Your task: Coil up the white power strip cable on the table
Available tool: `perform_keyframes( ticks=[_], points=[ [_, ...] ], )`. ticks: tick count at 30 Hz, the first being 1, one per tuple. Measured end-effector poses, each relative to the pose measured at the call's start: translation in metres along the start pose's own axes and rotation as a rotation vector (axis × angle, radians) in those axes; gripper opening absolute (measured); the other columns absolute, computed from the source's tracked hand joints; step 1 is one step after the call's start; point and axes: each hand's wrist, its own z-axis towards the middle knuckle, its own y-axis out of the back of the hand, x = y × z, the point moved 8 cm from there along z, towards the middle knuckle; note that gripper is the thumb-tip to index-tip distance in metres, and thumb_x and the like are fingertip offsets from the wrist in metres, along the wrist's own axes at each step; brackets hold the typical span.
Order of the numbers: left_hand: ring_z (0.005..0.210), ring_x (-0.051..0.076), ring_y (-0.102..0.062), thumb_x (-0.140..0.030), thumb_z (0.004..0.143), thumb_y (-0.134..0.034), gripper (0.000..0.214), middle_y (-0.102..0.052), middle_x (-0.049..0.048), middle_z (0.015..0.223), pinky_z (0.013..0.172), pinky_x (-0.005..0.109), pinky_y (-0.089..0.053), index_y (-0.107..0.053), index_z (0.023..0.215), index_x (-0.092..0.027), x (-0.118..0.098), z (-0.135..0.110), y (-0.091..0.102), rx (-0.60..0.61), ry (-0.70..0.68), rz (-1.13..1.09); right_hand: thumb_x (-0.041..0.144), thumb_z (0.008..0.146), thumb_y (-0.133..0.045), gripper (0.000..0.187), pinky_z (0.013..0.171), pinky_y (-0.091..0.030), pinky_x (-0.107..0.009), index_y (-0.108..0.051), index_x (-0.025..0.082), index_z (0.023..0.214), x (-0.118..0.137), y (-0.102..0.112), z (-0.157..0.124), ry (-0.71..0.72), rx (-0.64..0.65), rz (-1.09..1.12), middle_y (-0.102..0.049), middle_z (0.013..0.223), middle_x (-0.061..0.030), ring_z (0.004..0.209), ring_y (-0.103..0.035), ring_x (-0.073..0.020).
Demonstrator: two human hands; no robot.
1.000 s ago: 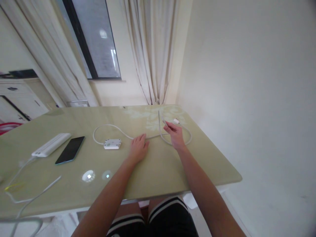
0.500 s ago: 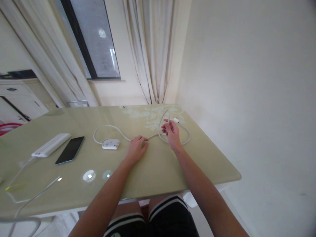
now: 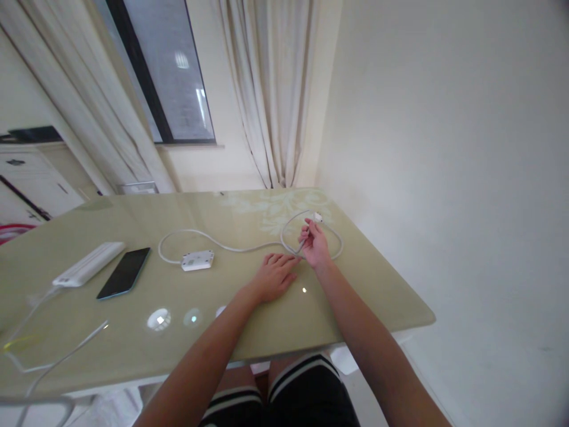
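Observation:
A white power cord (image 3: 231, 248) runs over the table from a small white power strip (image 3: 198, 260) and makes a loop at the right. My right hand (image 3: 315, 246) is closed, pinching the cord at the loop. Just beyond its fingertips lies the cord's white plug (image 3: 317, 217). Flat on the tabletop, with fingers stretched out, my left hand (image 3: 275, 276) is to the left of the right one. Its fingertips come close to the loop; whether they touch the cord I cannot tell.
On the left of the glossy greenish table (image 3: 355, 296) lie a black-screened phone (image 3: 124, 273) and a long white power strip (image 3: 89, 264). A loose white cable (image 3: 75, 347) trails near the front left edge. A wall (image 3: 444, 148) borders the right side.
My left hand has slid right, off the straight stretch of cord, toward the loop. The right hand has lowered slightly, and the raised part of the loop has come down.

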Motion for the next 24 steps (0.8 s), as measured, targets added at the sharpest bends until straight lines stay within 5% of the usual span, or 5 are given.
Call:
perform_keyframes(
  ticks=[9, 15, 18, 24],
  points=[
    [0.121, 0.033, -0.051, -0.049, 0.102, -0.045, 0.053, -0.059, 0.0133, 0.135, 0.107, 0.053, -0.036, -0.051, 0.15, -0.027, 0.002, 0.004, 0.003, -0.054, 0.084, 0.06, 0.031, 0.089, -0.076, 0.019, 0.048, -0.045, -0.013, -0.064, 0.022, 0.101, -0.001, -0.01, -0.006, 0.008, 0.066, -0.037, -0.061, 0.068, 0.0068, 0.05, -0.052, -0.0039],
    [0.108, 0.028, -0.054, -0.052, 0.101, -0.048, 0.041, -0.063, 0.0106, 0.11, 0.102, 0.048, -0.037, -0.071, 0.089, -0.02, 0.011, -0.008, 0.02, -0.165, 0.125, 0.097, 0.043, 0.087, -0.073, 0.026, 0.039, -0.029, -0.017, -0.067, 0.021, 0.101, 0.015, 0.0, 0.0, 0.078, 0.039, -0.208, -0.053, 0.063, 0.0078, 0.042, -0.036, -0.004],
    [0.105, 0.026, -0.056, -0.05, 0.102, -0.047, 0.048, -0.065, 0.008, 0.099, 0.105, 0.051, -0.034, -0.07, 0.072, -0.021, 0.031, -0.021, 0.035, -0.231, 0.213, 0.116, 0.052, 0.082, -0.073, 0.036, 0.038, -0.017, -0.021, -0.07, 0.019, 0.095, 0.028, 0.017, 0.006, 0.185, -0.07, -0.435, -0.046, 0.057, 0.0089, 0.041, -0.025, -0.0048],
    [0.104, 0.029, -0.058, -0.036, 0.099, -0.05, 0.04, -0.067, 0.0102, 0.095, 0.102, 0.052, -0.036, -0.075, 0.072, -0.021, 0.094, -0.057, 0.077, -0.477, 0.571, 0.312, 0.049, 0.083, -0.072, 0.031, 0.052, -0.029, -0.022, -0.073, 0.018, 0.083, 0.055, 0.021, 0.005, 0.545, -0.129, -0.898, -0.049, 0.061, 0.0053, 0.057, -0.039, -0.0098]
  ],
)
